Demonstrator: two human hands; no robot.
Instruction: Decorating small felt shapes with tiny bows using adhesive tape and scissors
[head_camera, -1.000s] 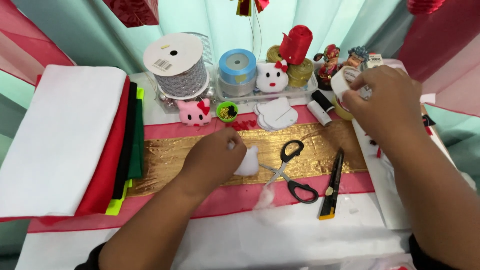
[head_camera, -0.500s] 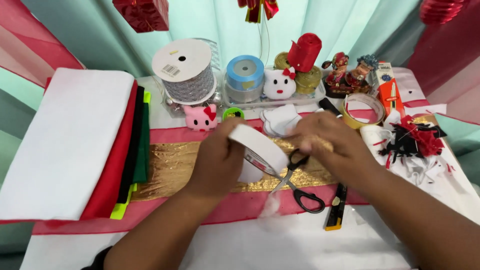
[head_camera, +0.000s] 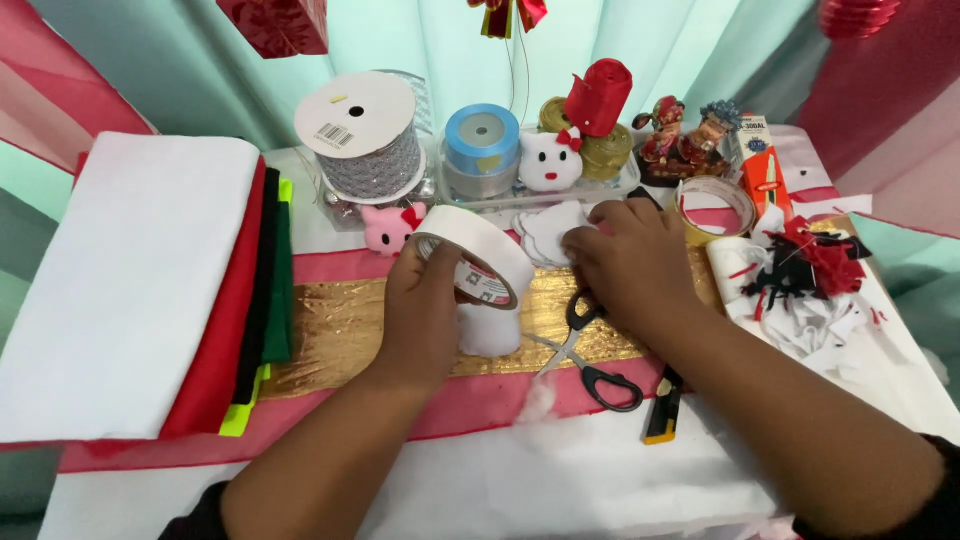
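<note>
- Head view, the hands: left hand (head_camera: 425, 310) closed around a wide white roll of double-sided tape (head_camera: 480, 265), roll lifted and tilted above a small white felt piece (head_camera: 488, 330) on the gold ribbon strip (head_camera: 340, 330); right hand (head_camera: 630, 265) curled, fingertips pinching at the roll's free edge near the white cut-out shapes (head_camera: 550, 232), exact grip on the tape end hidden by the knuckles.
- What has changed: a second ago, left hand flat on the felt piece and right hand far off at the right by the tape rolls; half a second ago, both meeting at the roll; now roll fully in the left, right working its edge. Judged from that: fetching over, peeling of a strip begun.
- Close by: black-handled scissors (head_camera: 590, 350) just below the right wrist, blades pointing up toward the roll; black-and-yellow craft knife (head_camera: 662, 415) under the right forearm.
- Edges: stack of white, red, black and green felt sheets (head_camera: 130, 290) filling the left; silver ribbon spool (head_camera: 365, 135), blue ribbon spool (head_camera: 482, 148), white cat plush (head_camera: 551, 165) and pink cat plush (head_camera: 388, 228) crowding the back; heap of red, black and white scraps (head_camera: 800, 275) at the right.
- Open room: white cloth (head_camera: 560, 480) in front between the forearms, bare save a wisp of stuffing; gold strip left of the left hand free as well.
</note>
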